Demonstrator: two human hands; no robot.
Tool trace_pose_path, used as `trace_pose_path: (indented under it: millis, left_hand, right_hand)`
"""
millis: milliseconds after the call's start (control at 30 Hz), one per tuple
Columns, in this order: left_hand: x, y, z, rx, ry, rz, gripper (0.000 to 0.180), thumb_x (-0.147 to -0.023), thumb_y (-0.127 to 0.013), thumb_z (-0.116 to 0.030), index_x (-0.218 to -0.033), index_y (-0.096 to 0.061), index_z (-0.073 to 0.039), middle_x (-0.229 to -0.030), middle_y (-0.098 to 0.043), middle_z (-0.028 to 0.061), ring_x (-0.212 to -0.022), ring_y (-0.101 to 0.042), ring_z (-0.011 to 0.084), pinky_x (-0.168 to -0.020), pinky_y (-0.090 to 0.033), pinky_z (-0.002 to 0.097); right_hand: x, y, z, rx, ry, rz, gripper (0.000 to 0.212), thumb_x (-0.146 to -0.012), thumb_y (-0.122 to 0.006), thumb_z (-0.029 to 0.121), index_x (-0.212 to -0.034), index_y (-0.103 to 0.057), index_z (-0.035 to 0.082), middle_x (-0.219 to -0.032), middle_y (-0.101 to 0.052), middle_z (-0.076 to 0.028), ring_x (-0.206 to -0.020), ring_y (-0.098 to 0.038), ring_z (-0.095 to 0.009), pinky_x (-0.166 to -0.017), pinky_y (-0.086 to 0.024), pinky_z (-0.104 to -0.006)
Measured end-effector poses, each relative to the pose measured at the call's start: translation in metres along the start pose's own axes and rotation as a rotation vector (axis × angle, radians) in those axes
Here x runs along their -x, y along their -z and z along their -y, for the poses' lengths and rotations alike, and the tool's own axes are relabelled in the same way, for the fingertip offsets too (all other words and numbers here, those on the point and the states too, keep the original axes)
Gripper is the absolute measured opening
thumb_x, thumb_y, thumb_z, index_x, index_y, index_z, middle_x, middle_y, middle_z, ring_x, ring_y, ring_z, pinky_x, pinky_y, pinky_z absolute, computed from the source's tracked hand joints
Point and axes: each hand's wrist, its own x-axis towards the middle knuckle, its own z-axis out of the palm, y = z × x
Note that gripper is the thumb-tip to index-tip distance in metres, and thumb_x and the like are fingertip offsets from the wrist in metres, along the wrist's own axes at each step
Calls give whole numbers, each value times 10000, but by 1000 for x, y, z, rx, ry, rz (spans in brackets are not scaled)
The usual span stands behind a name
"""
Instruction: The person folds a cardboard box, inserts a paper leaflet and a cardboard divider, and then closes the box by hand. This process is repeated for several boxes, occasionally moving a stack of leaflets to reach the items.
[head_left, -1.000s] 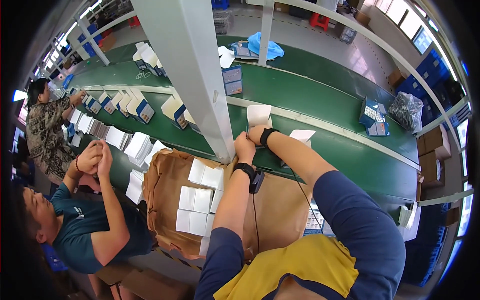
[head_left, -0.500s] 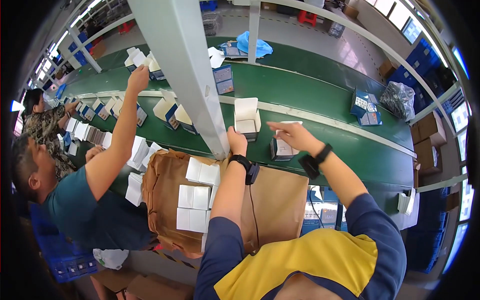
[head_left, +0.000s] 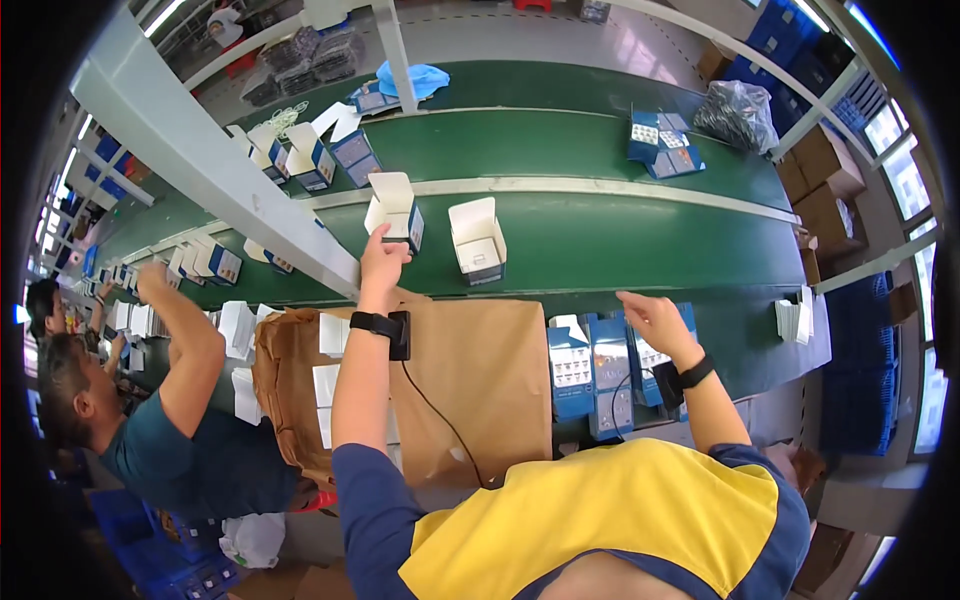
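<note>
Left hand (head_left: 384, 268) at open box (head_left: 400, 214), grip unclear; right hand (head_left: 660, 326) near blue cartons (head_left: 611, 365), fingers empty, part-open

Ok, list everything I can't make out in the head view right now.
All in the head view:
Left hand: its grip on the open box; the back of the hand hides the palm.
White boxes: their count; the left forearm covers some.
Green belt: one stretch, behind the grey post.
Plastic bag: contents, blurred by shiny, crumpled film.
</note>
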Motion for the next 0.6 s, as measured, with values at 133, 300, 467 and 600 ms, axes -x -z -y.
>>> trace_pose_path:
  millis: [133, 300, 467, 600]
  left_hand:
    - [-2, -12, -4, -614, -140, -175, 552, -751, -559, -50, -1278, -399, -26, -1014, -598, 212, -941, -586, 357, -813, -472, 389]
    - [-24, -41, 37, -832, 74, -195, 656, -781, -518, -101, -1363, -223, -34, -1444, -135, 220, -1313, -233, 356, -982, -324, 530]
    - [-14, -45, 37, -813, 94, -39, 686, -804, -499, -148, -1390, -160, -40, -1447, -89, 237, -1327, -188, 378, -1059, -222, 499]
    - [-46, -25, 94, -394, 69, -6, 685, -832, -469, -174, -1398, -109, -32, -1417, -149, 278, -1304, -221, 399, -1070, -207, 461]
  right_hand:
    - [-65, -32, 58, -54, 135, 50, 202, -782, -540, 170, -921, -667, 96, -754, -631, -158, -698, -611, -335, -664, -496, -401]
    - [-190, -113, 137, -573, 94, 451, 185, -806, -560, 102, -923, -657, -4, -723, -656, -82, -685, -648, -132, -623, -532, -253]
    - [-280, -218, 175, -589, 104, 464, 207, -791, -566, 97, -954, -644, -4, -814, -664, -113, -706, -648, -158, -631, -536, -279]
    - [-322, -285, 200, -37, 365, 339, 221, -725, -612, 182, -860, -686, 23, -838, -666, -164, -731, -653, -292, -663, -516, -388]
